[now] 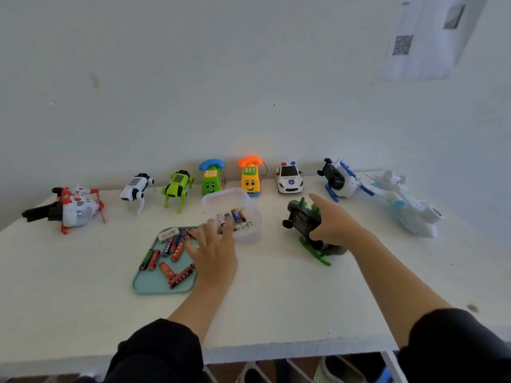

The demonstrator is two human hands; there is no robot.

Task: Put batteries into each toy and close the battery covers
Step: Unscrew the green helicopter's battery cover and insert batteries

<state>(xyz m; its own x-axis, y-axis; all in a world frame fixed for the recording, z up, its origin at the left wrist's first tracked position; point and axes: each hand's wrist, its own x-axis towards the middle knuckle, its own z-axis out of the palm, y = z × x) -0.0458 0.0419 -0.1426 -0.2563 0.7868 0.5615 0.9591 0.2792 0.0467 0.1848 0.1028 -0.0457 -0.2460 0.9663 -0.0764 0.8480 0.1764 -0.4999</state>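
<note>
On the white table [276, 299] the landmark is a clear plastic box [249, 233] with some small batteries [235, 217] inside. The left hand [213, 252] reaches over the near left corner of this box with its fingers spread and straight, and it holds nothing. Just to the left of the box lies a light teal flat tray [150, 286] with many red and dark batteries [168, 258] on it.

To the right of the box, the right hand [331, 225] holds a dark green toy helicopter [307, 230], which lies tilted on its side with the black underside turned toward the box; the thumb is curled around its body and the index finger points forward.

Behind the box, along the wall, stand a green toy telephone with blue handset [211, 178] and a yellow toy telephone with orange handset [250, 175]. Further right of the box is a white police car [289, 178].
</note>
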